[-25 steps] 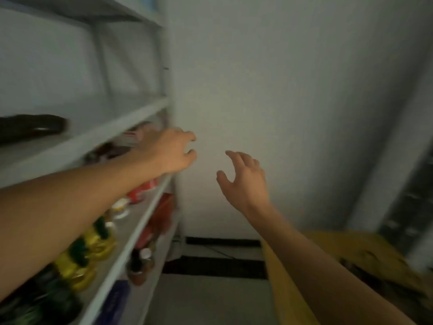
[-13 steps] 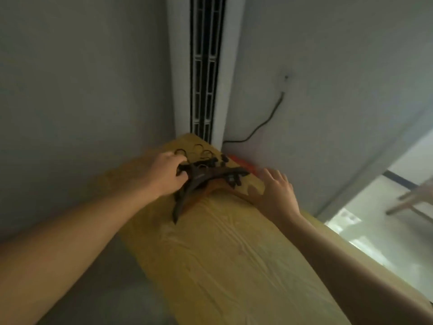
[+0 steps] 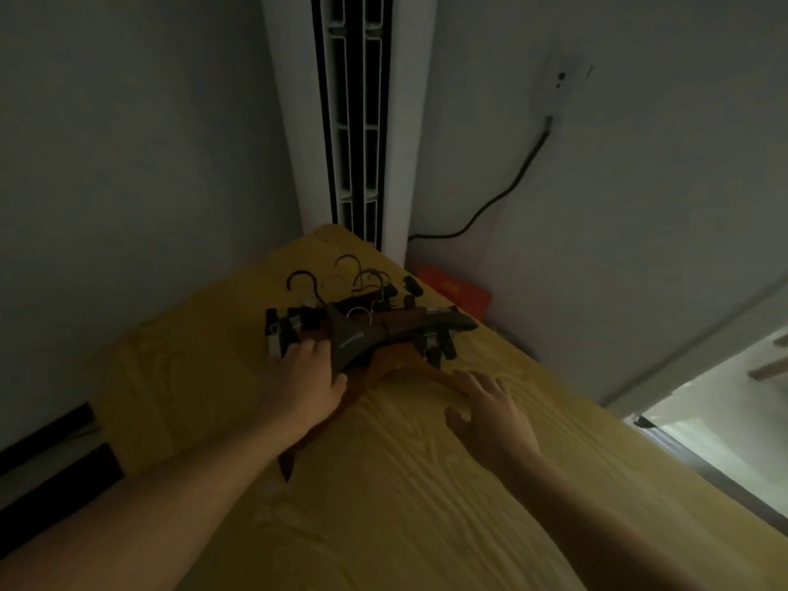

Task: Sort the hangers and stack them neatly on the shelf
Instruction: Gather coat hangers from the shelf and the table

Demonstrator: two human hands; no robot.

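Most of your view is showing a yellow table [image 3: 383,484], with a white air conditioner [image 3: 354,113] standing at its far end. Dark hangers [image 3: 375,330] are lying piled (hooks pointing far) there. Your left hand [image 3: 305,383] is gripping one; your right hand [image 3: 494,413] is hovering near, fingers spread.

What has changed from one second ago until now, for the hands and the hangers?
The view turned from the shelf to the yellow-covered surface. The left hand, then empty at the shelf, came down on the pile of hangers and grips it. The right hand lowered beside the pile, open. In the last half second the pile stayed in place.
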